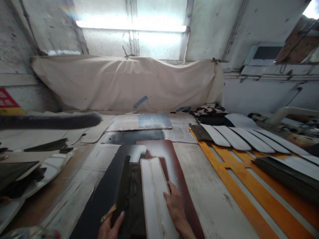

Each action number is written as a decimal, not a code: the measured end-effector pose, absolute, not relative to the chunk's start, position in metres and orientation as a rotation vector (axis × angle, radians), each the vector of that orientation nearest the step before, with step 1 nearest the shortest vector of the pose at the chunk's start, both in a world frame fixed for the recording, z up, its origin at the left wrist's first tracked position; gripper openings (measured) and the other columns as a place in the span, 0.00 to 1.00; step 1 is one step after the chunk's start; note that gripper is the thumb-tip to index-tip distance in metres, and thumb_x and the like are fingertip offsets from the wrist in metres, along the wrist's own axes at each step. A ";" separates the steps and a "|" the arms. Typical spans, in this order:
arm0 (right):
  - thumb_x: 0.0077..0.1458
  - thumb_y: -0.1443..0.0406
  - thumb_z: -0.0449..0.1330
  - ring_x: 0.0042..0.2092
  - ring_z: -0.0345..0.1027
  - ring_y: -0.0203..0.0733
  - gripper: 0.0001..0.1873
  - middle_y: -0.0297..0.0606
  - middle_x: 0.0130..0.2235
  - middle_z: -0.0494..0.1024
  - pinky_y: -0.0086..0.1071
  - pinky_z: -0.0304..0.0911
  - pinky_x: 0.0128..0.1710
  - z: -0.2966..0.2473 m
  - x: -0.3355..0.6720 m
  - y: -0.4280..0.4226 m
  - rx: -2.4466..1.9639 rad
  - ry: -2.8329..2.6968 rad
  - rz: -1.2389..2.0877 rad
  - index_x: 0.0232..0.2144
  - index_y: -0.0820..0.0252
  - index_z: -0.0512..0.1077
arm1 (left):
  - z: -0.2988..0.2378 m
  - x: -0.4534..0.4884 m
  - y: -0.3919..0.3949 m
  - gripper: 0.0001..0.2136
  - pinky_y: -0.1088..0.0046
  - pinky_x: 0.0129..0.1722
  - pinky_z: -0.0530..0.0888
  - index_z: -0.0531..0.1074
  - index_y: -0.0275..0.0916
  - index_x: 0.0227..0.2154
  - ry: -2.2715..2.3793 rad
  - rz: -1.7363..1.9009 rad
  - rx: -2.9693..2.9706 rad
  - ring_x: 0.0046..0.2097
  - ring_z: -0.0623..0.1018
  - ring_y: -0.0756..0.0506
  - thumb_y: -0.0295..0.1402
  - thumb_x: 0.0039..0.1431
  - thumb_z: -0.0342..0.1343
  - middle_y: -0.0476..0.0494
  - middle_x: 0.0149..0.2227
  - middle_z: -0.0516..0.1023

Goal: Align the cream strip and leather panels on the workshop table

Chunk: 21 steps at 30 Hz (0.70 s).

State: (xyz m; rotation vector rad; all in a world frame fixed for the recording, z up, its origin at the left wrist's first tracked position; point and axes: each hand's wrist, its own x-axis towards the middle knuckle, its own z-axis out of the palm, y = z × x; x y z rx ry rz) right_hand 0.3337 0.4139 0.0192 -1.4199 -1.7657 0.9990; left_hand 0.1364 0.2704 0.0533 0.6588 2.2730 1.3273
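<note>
L hand (109, 227) holds dark fabric (136, 196), R hand (176, 205) white panel (154, 192); beneath, 1 blk sheet (103, 192) & 1 brn sheet (188, 205).

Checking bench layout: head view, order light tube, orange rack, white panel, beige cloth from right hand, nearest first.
1. White panel, touching right hand
2. Orange rack, right side
3. Beige cloth, hung at back
4. Light tube, above cloth

No text readable here, pale characters on a red-and-yellow sign (9, 102), left of the draped cloth (129, 83), too blurred
</note>
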 end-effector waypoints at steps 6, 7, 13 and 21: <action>0.51 0.66 0.46 0.54 0.58 0.48 0.27 0.51 0.53 0.66 0.40 0.52 0.55 -0.004 0.346 0.421 -1.554 -1.925 0.893 0.52 0.73 0.60 | 0.052 0.141 0.293 0.25 0.59 0.55 0.64 0.72 0.37 0.33 2.084 1.345 0.591 0.52 0.70 0.36 0.48 0.32 0.57 0.39 0.42 0.77; 0.51 0.66 0.47 0.54 0.58 0.49 0.26 0.50 0.52 0.66 0.40 0.52 0.55 -0.004 0.347 0.423 -1.577 -1.946 0.867 0.52 0.72 0.61 | 0.052 0.140 0.297 0.25 0.59 0.56 0.63 0.72 0.36 0.33 2.067 1.347 0.596 0.52 0.70 0.36 0.48 0.31 0.57 0.39 0.42 0.77; 0.52 0.66 0.47 0.53 0.60 0.48 0.23 0.50 0.49 0.68 0.39 0.54 0.53 -0.005 0.346 0.436 -1.650 -2.019 0.693 0.49 0.71 0.64 | 0.054 0.142 0.312 0.27 0.61 0.56 0.63 0.71 0.33 0.37 2.011 1.348 0.636 0.52 0.70 0.38 0.47 0.33 0.56 0.36 0.45 0.75; 0.54 0.64 0.48 0.47 0.64 0.46 0.19 0.46 0.44 0.70 0.36 0.58 0.48 -0.010 0.351 0.439 -1.627 -2.186 0.622 0.47 0.65 0.66 | 0.059 0.138 0.313 0.24 0.58 0.50 0.68 0.71 0.34 0.37 2.021 1.343 0.723 0.47 0.73 0.38 0.45 0.38 0.56 0.37 0.41 0.77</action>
